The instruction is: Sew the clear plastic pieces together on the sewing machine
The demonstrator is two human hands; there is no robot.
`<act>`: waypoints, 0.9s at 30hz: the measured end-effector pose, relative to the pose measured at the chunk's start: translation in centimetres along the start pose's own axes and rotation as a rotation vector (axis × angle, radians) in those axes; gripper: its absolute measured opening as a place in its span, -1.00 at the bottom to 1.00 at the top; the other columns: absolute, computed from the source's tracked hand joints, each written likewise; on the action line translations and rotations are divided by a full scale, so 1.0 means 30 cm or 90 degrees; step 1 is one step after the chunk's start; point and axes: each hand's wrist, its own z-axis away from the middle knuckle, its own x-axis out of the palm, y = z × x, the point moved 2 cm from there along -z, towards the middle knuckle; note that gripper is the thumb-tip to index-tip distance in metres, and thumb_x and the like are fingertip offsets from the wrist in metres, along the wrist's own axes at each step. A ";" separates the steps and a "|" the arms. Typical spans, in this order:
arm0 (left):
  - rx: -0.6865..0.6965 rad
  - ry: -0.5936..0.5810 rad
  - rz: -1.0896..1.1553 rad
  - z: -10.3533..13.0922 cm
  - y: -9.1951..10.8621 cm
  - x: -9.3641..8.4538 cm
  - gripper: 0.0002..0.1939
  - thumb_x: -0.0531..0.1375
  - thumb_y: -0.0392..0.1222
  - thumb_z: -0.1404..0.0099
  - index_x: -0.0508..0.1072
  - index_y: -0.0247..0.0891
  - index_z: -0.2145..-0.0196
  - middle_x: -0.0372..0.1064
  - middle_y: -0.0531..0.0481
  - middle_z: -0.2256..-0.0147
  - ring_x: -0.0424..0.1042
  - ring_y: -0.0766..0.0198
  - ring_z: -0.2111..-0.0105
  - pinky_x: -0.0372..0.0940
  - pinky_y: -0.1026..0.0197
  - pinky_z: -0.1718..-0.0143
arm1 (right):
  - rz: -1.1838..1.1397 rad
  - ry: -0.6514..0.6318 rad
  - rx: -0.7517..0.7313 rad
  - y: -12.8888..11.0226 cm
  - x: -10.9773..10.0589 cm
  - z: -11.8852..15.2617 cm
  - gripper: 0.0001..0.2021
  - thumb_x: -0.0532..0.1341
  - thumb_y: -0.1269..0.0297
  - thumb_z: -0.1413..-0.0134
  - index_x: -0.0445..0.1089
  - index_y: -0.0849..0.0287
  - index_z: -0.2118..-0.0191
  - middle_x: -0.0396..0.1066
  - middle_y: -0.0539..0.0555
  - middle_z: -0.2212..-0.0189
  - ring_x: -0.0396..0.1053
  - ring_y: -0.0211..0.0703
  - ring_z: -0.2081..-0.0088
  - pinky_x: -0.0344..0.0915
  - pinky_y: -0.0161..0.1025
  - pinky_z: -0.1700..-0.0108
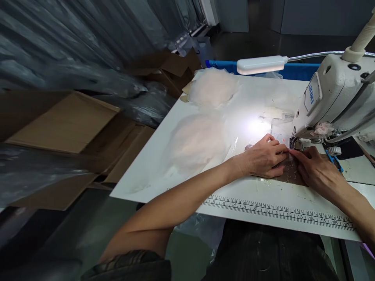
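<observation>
Beneath the head of a white sewing machine [331, 93], my two hands meet just in front of the presser foot [293, 143]. My left hand [265, 158] rests on the table with its fingers bent and drawn together near the needle. From the other side my right hand [320, 169] reaches in, thumb and forefinger pinched close to the left fingertips. What they pinch is too small and covered to make out. A brown patch [290, 173] of the work surface lies below the hands, with bits of thread on it.
Two heaps of sheer pale pink fabric pieces [196, 142] lie on the white table [140, 183]. A printed ruler [272, 211] runs along its front edge. A lamp [262, 64] shines from above. Cardboard boxes [67, 121] and plastic sheeting stand left. A blue tool [335, 162] lies right.
</observation>
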 end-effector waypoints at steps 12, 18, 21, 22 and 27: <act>-0.049 -0.004 0.012 -0.006 -0.014 0.009 -0.59 -0.01 -0.03 -0.41 0.47 -0.32 0.02 0.41 -0.16 -0.01 0.38 0.17 0.24 0.15 0.03 0.09 | 0.065 -0.054 0.067 -0.025 -0.020 -0.007 -0.57 -0.05 0.33 -0.29 0.29 0.11 -0.20 0.36 0.27 0.09 0.40 -0.12 0.41 0.18 -0.29 0.58; -0.087 0.000 0.032 -0.009 -0.016 0.006 -0.59 0.00 -0.01 -0.40 0.45 -0.32 0.00 0.38 -0.16 -0.04 0.40 0.17 0.20 0.14 0.01 0.02 | 0.103 -0.080 0.083 -0.043 -0.026 -0.018 -0.58 -0.02 0.33 -0.28 0.29 0.08 -0.20 0.38 0.25 0.08 0.43 -0.09 0.41 0.23 -0.25 0.53; -0.106 -0.001 0.037 -0.013 -0.018 0.007 -0.57 0.01 0.01 -0.40 0.44 -0.33 -0.01 0.37 -0.17 -0.06 0.41 0.15 0.15 0.13 0.00 0.02 | 0.111 -0.058 0.079 -0.036 -0.020 -0.018 -0.59 -0.01 0.32 -0.28 0.30 0.09 -0.19 0.40 0.26 0.10 0.42 -0.11 0.43 0.24 -0.24 0.52; -0.110 -0.002 0.040 -0.014 -0.019 0.008 -0.56 0.02 0.02 -0.40 0.43 -0.33 -0.03 0.37 -0.17 -0.06 0.41 0.14 0.14 0.13 -0.01 0.01 | 0.099 -0.045 0.077 -0.029 -0.018 -0.016 -0.59 -0.02 0.32 -0.28 0.31 0.10 -0.18 0.41 0.26 0.12 0.41 -0.13 0.46 0.24 -0.25 0.53; -0.124 -0.009 0.059 -0.014 -0.030 0.007 -0.53 0.06 0.05 -0.38 0.39 -0.32 -0.08 0.36 -0.19 -0.07 0.40 0.11 0.09 0.11 -0.02 0.00 | -0.148 0.054 0.042 0.038 -0.028 -0.001 -0.57 -0.12 0.19 -0.33 0.42 0.16 -0.04 0.48 0.19 0.27 0.40 -0.16 0.50 0.32 -0.22 0.47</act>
